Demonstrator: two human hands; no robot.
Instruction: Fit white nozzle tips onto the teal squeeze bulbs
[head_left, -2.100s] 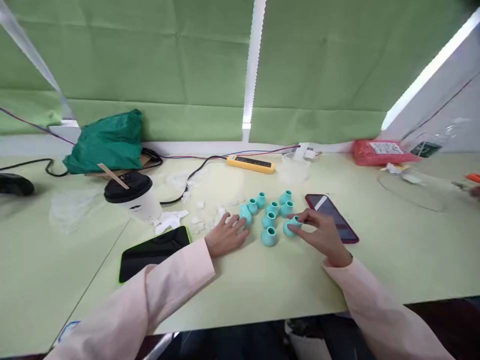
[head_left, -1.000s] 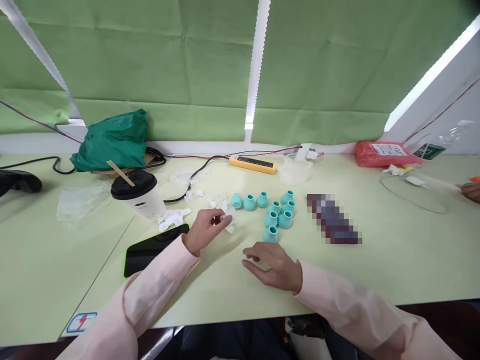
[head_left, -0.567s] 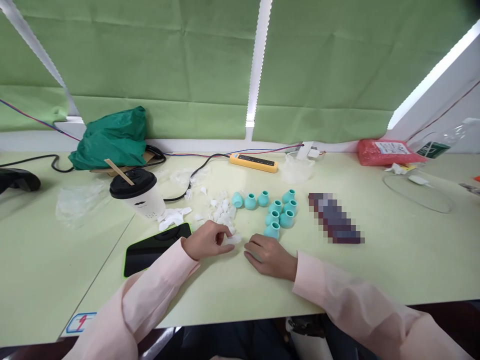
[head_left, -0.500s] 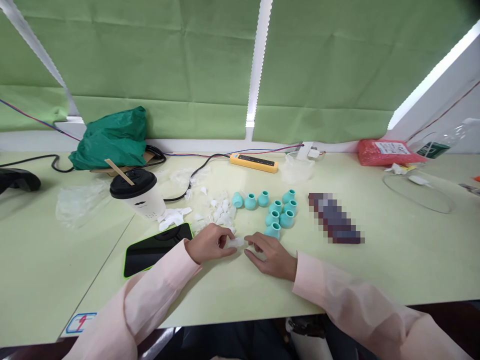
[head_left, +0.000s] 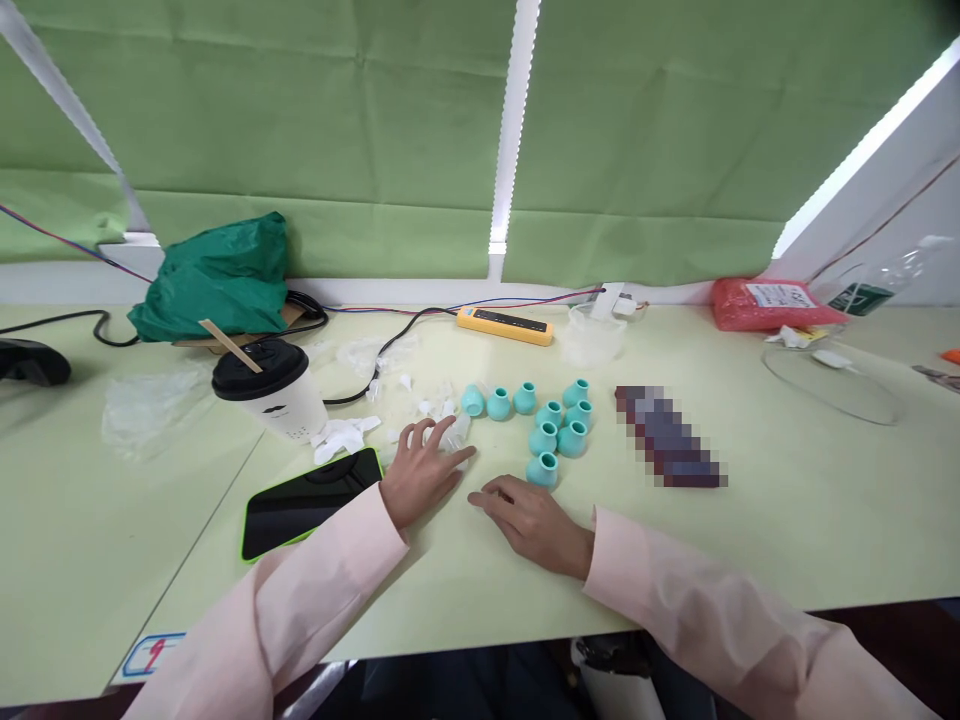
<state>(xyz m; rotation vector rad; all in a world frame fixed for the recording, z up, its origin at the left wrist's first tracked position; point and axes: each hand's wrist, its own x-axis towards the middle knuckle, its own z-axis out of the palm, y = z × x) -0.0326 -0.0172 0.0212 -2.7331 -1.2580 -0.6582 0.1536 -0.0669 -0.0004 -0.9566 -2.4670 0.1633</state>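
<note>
The left hand (head_left: 421,475) has its fingers spread wide at the near edge of a heap of white scraps (head_left: 457,432), while the right hand (head_left: 536,525) has its fingers drawn narrowly together low over the table (head_left: 465,590), and whether anything sits between them I cannot tell. Just beyond the right hand stands the front teal pot (head_left: 541,472), with five more clustered behind it and three in a row beside the scraps. Farther out, a lime-edged black phone (head_left: 311,503) lies by the left wrist, with a black-lidded white cup (head_left: 289,405) beyond it.
</note>
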